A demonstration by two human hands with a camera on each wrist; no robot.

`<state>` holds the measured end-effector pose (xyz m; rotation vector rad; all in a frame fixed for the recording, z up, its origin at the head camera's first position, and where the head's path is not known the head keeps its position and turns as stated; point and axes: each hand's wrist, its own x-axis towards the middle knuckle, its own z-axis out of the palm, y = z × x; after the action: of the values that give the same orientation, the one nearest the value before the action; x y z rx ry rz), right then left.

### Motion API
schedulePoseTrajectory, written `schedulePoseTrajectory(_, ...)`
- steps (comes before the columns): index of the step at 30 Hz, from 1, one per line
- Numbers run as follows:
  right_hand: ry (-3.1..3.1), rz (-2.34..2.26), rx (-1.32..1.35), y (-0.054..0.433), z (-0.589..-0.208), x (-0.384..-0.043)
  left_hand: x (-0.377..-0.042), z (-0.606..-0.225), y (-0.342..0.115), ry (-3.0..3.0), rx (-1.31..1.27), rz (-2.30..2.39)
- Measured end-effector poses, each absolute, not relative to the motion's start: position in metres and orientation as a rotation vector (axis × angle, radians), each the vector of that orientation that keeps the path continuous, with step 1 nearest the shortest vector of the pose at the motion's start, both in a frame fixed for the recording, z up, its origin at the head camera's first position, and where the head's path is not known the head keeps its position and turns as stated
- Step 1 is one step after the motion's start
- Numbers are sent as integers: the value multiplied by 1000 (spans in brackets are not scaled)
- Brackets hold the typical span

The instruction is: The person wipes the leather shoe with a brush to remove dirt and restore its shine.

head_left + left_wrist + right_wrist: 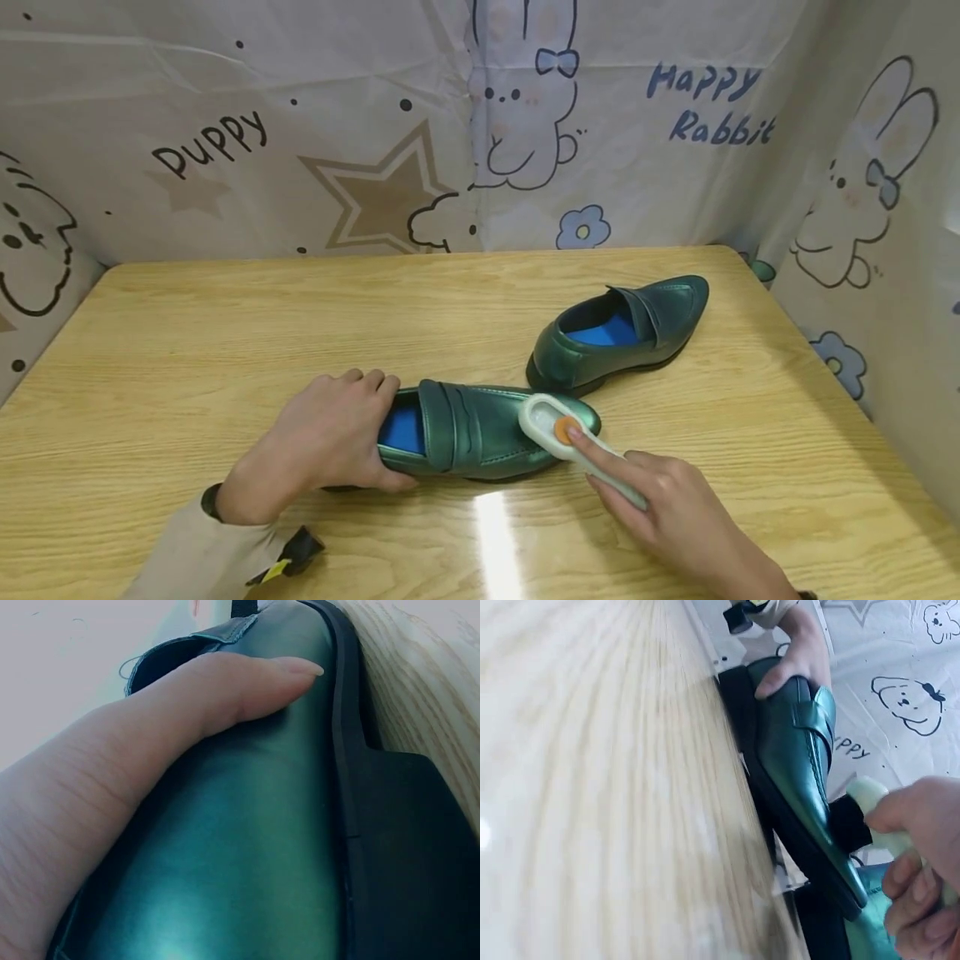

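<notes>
Near shoe: green loafer (491,433), lying at the lower centre of the head frame, toe pointing right, blue insole (402,429) showing at its opening.
Brush: pale-handled brush (542,425) over the front of that loafer, right of centre; in the right wrist view its dark bristles meet the upper.
Right hand: right hand (671,504), lower right, fingers curled round the handle, index fingertip on the orange button (565,431).
Left hand: left hand (330,433), lower left of centre, gripping the heel end, thumb along the near side.
Far shoe: second loafer (630,354), right of centre, toe towards the upper right.
Bench: wood-grained bench (247,333) under both shoes.
Backdrop: printed cloth (300,67) across the top.
</notes>
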<state>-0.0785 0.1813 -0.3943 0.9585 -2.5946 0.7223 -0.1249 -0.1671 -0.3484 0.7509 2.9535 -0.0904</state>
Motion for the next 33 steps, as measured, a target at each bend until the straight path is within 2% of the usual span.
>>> schedulePoseTrajectory(5,-2577,600,809,184,-396,-82,-125,-348,-168,2951,746,-102)
schedulePoseTrajectory(12,-2542,799,1069,173,-404,-74,-124,-348,-170,2941,754,-124)
schedulePoseTrajectory(20,-2519,576,843,181,-401,-79,-126,-346,-166,2919,754,-116)
schedulePoseTrajectory(28,-2607,799,1063,174,-402,-68,-127,-346,-167,2904,772,-126)
schedulePoseTrajectory(33,-2572,617,893,179,-400,-75,-129,-347,-168,2877,780,-106)
